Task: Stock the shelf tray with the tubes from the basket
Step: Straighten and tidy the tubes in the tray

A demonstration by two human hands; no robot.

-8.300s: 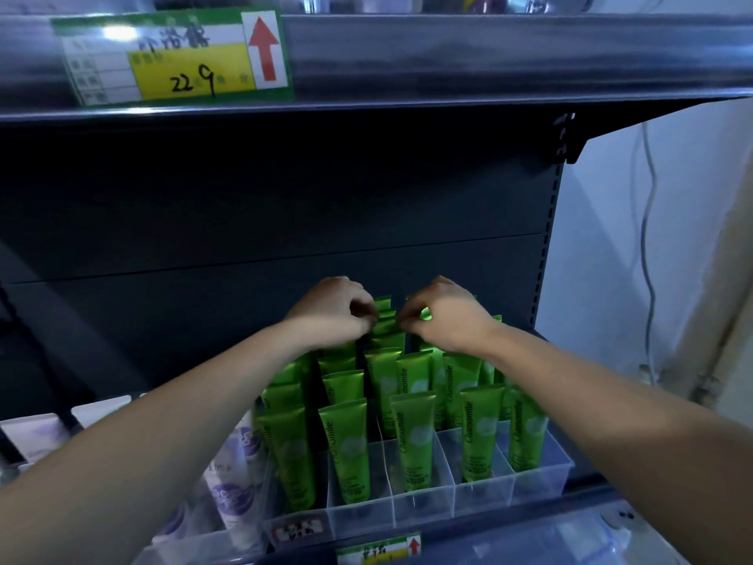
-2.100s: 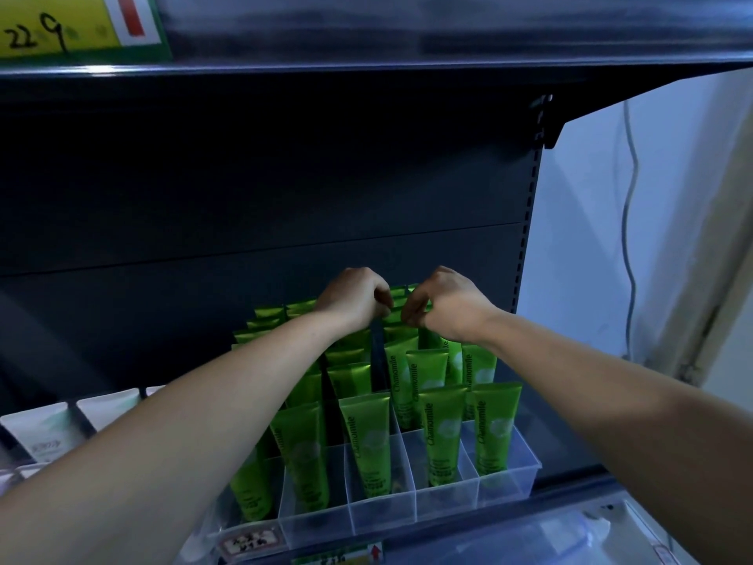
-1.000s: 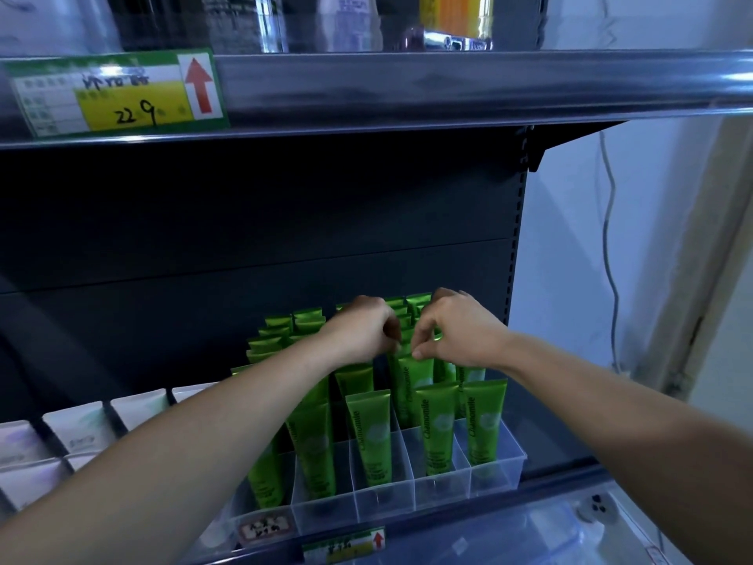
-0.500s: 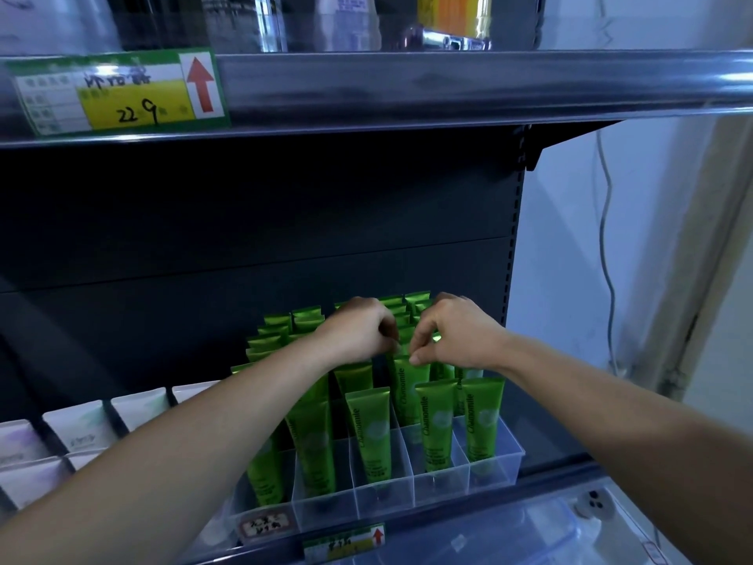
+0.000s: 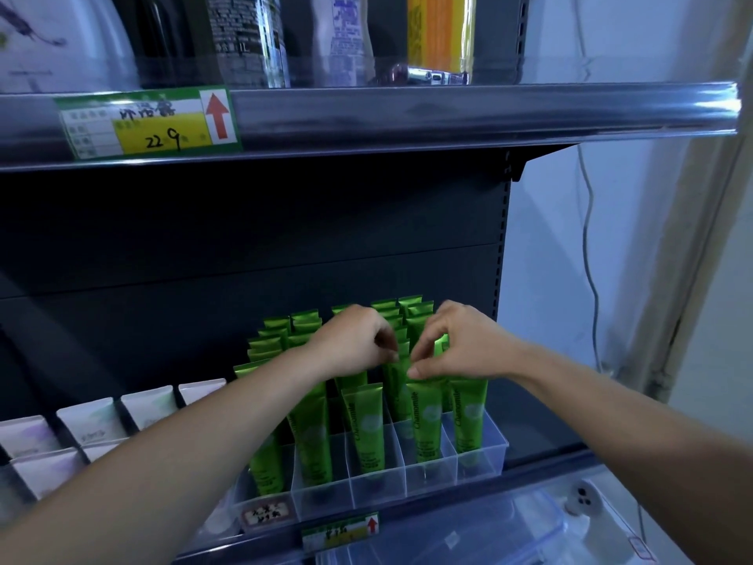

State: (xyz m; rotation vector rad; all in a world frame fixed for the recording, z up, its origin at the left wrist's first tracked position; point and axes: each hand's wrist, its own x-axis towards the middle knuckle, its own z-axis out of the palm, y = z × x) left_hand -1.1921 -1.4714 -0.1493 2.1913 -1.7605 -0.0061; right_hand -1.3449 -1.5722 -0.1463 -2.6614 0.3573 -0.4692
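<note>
1. Tubes [image 5: 364, 426]: bright green and flat. Each has a crimped top edge, dark lettering running up the body and a pale round mark at mid-height. They stand cap down and lean slightly back.
2. Tray [image 5: 489, 462]: clear plastic, split by thin walls into five lanes that run front to back. It sits at the right end of the shelf [image 5: 538, 446], with its front wall at the shelf's front edge. Every lane holds a file of tubes, packed close from the front row to the back panel, so only the crimped tops show in the rear rows.
3. Left hand [image 5: 350, 340]: it reaches in over the middle lanes with a bare forearm. The fingers are curled, and their tips nip the crimped top of a tube just behind the front row.
4. Right hand [image 5: 468, 344]: it faces the left hand, almost touching it. Thumb and forefinger are bent round the tube tops in the two right-hand lanes, and a strip of green shows inside the pinch.
5. White tubes [image 5: 87, 418]: two rows on the same shelf, to the left of the tray.
6. Tag [image 5: 267, 515]: handwritten, on the front wall of the tray's leftmost lane.
7. Price label [image 5: 148, 122]: green and yellow with a red arrow pointing up, on the front rail of the upper shelf [image 5: 448, 112].
8. Bottles [image 5: 244, 38]: they stand on the upper shelf.
9. Clear box [image 5: 468, 540]: it lies below the shelf's front edge.
</note>
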